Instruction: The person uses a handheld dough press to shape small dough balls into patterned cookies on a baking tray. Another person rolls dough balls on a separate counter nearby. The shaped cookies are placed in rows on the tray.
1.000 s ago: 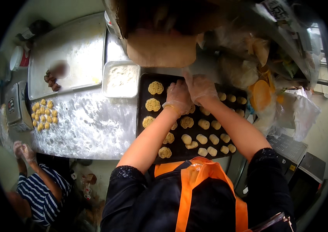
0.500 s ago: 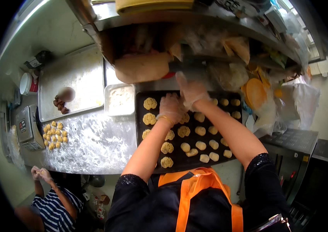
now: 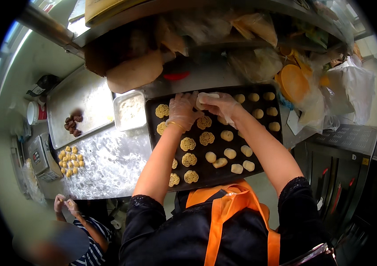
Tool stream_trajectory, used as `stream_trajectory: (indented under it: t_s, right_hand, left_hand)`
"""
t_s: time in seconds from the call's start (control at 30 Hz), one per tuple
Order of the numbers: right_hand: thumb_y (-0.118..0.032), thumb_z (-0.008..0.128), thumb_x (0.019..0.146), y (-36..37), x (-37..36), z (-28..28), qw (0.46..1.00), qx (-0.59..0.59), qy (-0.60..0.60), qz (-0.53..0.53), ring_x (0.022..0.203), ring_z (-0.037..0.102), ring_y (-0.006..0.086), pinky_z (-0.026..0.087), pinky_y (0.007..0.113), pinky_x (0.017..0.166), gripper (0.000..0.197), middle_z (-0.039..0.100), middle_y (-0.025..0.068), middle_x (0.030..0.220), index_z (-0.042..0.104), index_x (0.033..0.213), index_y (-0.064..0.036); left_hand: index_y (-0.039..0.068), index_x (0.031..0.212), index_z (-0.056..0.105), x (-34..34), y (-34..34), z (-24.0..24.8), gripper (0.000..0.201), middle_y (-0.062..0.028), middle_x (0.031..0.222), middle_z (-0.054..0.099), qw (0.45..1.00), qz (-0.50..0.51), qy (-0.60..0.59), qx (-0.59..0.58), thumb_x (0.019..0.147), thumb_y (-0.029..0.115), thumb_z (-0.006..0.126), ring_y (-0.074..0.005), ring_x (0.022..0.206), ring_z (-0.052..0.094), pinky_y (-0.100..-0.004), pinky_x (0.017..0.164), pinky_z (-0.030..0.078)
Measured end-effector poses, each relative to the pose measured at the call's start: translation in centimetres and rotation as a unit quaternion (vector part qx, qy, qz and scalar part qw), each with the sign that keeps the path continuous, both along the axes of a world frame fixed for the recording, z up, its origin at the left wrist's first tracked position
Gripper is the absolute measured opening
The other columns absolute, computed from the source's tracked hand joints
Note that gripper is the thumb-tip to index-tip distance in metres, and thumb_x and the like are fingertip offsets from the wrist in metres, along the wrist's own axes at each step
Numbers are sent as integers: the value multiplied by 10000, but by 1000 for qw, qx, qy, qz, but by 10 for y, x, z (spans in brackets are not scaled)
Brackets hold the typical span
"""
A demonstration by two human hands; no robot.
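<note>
Both my hands, in clear gloves, are over the far part of a black baking tray (image 3: 259, 141). My left hand (image 3: 184, 111) has its fingers spread above the far row, thumb apart, nothing visibly gripped; its fingertips come near the white object. My right hand (image 3: 224, 107) is closed on a small white object (image 3: 207, 98) whose kind I cannot make out. Flattened, patterned dough pieces (image 3: 206, 138) fill the tray's left columns. Plain rounded dough pieces (image 3: 227, 135) stand on the right. What lies directly beneath my hands is hidden.
Left of the tray, a metal pan (image 3: 130, 111) holds pale flour. Small dough balls (image 3: 71, 161) lie on the floured table (image 3: 108, 164) near a scale (image 3: 45, 157). Dark lumps (image 3: 73, 123) sit on a large metal tray (image 3: 95, 95). A co-worker's gloved hands (image 3: 66, 204) are lower left.
My view has shifted and turned slightly. My right hand's raised fingers have come down, and the white object now shows in it. My left hand remains over the far row.
</note>
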State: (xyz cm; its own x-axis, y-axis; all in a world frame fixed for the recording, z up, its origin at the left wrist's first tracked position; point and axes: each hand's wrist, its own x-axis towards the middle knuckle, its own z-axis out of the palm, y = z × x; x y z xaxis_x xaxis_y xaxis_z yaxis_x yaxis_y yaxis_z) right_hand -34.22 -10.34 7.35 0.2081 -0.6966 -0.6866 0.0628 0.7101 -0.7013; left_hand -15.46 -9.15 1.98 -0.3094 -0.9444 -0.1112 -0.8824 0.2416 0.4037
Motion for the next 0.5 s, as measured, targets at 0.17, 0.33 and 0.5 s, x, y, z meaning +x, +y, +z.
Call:
stream_trajectory:
  t_s: [0.17,0.33,0.5]
  right_hand:
    - [-349,858,924,-3,-7,4,1000,-7,15,-12,886,602,61,470,241,822,354,718,-43,1002,740,1161,-115]
    - [-342,795,968,-5,-29,31,996,-22,-67,-58,945,629,63,492,235,844,349,705,-31,1050,694,1203,-105]
    - [-290,727,1007,42,-75,80,970,-93,-205,-90,1137,693,171,581,280,926,548,671,115,1330,540,1448,-24]
  left_hand:
    - [164,1524,574,1,0,-9,806,-64,1380,673,1000,9,6,19,812,411,860,-308,1348,532,-467,1102,434]
    - [157,1482,598,1,-1,7,723,-69,1350,688,999,44,12,11,830,343,851,-325,1302,558,-480,1073,452]
    - [133,1387,659,33,36,25,542,-98,1247,725,985,125,99,-71,875,239,801,-357,1189,608,-495,1020,479]
